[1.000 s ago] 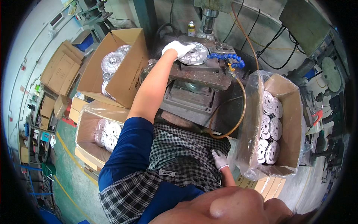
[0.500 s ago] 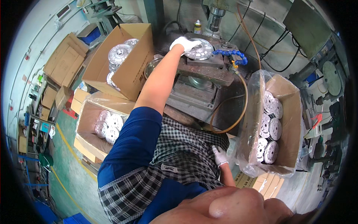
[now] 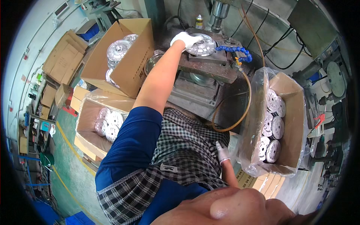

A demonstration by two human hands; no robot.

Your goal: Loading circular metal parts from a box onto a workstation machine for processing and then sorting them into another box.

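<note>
My left hand, in a white glove, grips the left edge of a shiny round metal disc with cut-outs. The disc sits on a block on the machine table, with my fingers partly over its rim. Just right of the disc ends a blue jointed coolant hose. Behind it hangs the machine's vertical spindle. My right hand, also gloved, lies against my checked apron near my right hip. Its visible fingers are stretched out, and it holds nothing that I can see.
A tall cardboard box with shiny discs stands left of the machine. Nearer, a plastic-lined box holds paler discs. Another lined box with stacked discs is at the right. A brown tube loops beside the machine; a spray can stands behind.
The whole view has shifted slightly, with the machine sitting a little higher in the picture. My left hand stays on the disc's left edge; my right hand remains by the apron.
</note>
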